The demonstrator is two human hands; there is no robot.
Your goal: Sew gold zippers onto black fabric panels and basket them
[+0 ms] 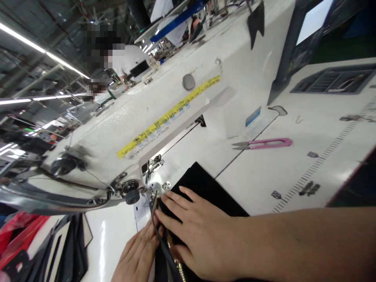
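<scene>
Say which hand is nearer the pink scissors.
Right. The right hand rests on the black fabric, below and left of the scissors in view; the left hand is farther off, left of the right hand.

1. On the right of the white tabletop point(246, 176), we saw pink thread snips point(273, 143) lying with their blades toward the left.
2. Nearer on the right, we noted a printed ruler scale point(310, 172) running slantwise.
3. Far right, we saw a grey slotted tray point(326, 80) and, beyond it, a lit screen point(314, 21).
4. Near left, we found a fanned stack of dark and pale pieces point(78, 243) beside red material point(25, 235).
5. Far left, we saw a person in a white top point(127, 58) under bright ceiling lights point(23, 37).
</scene>
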